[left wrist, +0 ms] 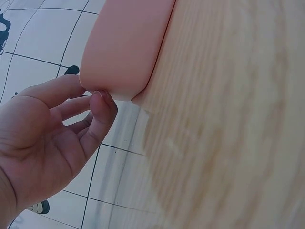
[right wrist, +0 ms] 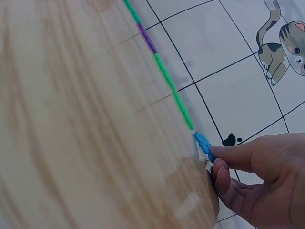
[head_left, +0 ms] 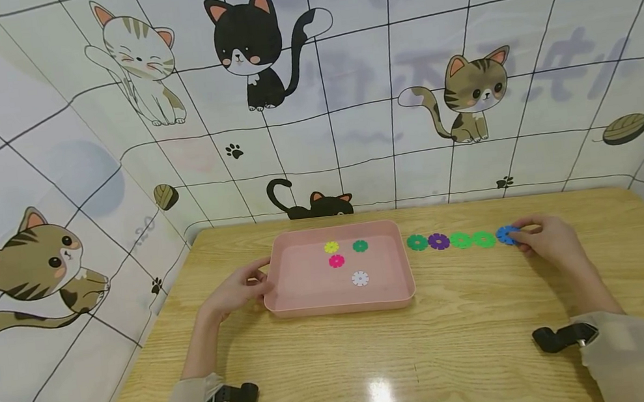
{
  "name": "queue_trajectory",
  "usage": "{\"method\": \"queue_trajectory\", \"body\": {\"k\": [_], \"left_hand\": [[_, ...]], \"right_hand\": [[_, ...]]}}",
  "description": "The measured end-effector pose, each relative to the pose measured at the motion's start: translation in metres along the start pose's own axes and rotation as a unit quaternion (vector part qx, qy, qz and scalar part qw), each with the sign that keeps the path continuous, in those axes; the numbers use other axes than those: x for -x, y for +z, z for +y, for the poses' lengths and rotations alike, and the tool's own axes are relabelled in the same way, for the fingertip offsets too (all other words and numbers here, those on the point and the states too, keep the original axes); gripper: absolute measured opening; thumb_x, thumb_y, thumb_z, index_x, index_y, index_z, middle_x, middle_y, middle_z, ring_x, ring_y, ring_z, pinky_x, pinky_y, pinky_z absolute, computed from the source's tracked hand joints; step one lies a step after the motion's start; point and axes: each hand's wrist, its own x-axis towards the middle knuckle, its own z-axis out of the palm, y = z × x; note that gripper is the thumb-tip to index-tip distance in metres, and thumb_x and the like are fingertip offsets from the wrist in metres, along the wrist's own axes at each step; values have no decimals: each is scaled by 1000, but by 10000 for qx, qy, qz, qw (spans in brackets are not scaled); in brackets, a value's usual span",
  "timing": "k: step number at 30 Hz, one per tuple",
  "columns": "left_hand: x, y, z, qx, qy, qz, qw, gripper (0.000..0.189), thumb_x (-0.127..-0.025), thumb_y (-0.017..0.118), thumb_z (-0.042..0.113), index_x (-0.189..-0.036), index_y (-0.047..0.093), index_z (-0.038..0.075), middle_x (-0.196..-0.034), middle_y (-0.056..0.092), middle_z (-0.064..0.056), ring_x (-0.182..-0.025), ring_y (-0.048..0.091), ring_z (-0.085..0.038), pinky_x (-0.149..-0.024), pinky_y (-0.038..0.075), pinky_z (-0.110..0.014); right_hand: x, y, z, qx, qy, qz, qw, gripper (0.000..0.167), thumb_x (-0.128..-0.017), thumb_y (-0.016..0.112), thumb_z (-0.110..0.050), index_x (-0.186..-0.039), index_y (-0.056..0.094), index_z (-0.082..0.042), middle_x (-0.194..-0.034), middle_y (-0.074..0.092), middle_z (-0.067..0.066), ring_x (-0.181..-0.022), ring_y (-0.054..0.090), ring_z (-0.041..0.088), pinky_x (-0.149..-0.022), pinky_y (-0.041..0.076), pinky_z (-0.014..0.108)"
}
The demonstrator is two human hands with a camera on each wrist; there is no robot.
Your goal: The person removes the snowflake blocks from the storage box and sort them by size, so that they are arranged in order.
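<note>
My left hand (head_left: 239,288) is at the left end of the pink tray (head_left: 339,308), its thumb and fingers gripping the end wall, as the left wrist view shows up close. Inside the tray lie yellow (head_left: 331,247), dark green (head_left: 360,246), pink (head_left: 337,261) and white (head_left: 360,279) notched plastic discs. Between thumb and fingertips my right hand (head_left: 550,241) pinches a blue notched disc (head_left: 505,235). It is tilted up slightly in the right wrist view, at the right end of a row with a light green disc (head_left: 484,239) nearest it.
Farther left in the row lie another light green disc (head_left: 461,240), a purple disc (head_left: 439,241) and a dark green disc (head_left: 417,243) close to the tray's right wall. The wooden table (head_left: 327,364) meets a cat-patterned wall covering (head_left: 366,118) at the back.
</note>
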Motion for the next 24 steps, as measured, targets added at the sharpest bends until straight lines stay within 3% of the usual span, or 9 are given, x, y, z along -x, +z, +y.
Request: {"method": "queue_trajectory", "body": {"k": [13,24], "left_hand": [[-1,0,0,38,-5,-26,10000,62,-101,60,5,-156,32,-1,-101,51,-14,-80,57,-22,-72,51,-31],[3,-1,2,-80,125,-35,9999,65,-100,62,7,-155,30,-5,-103,51,-15,-87,55,-22,-76,52,-30]], "right_hand": [[3,-7,3,158,-207,-124,9996,53,-103,60,-32,-128,55,14,-87,72,11,-67,64,12,-63,48,22],[9,-6,-19,-165,-530,-36,9985,53,-105,55,-34,-136,54,9,-116,62,33,-75,66,11,-66,53,28]]}}
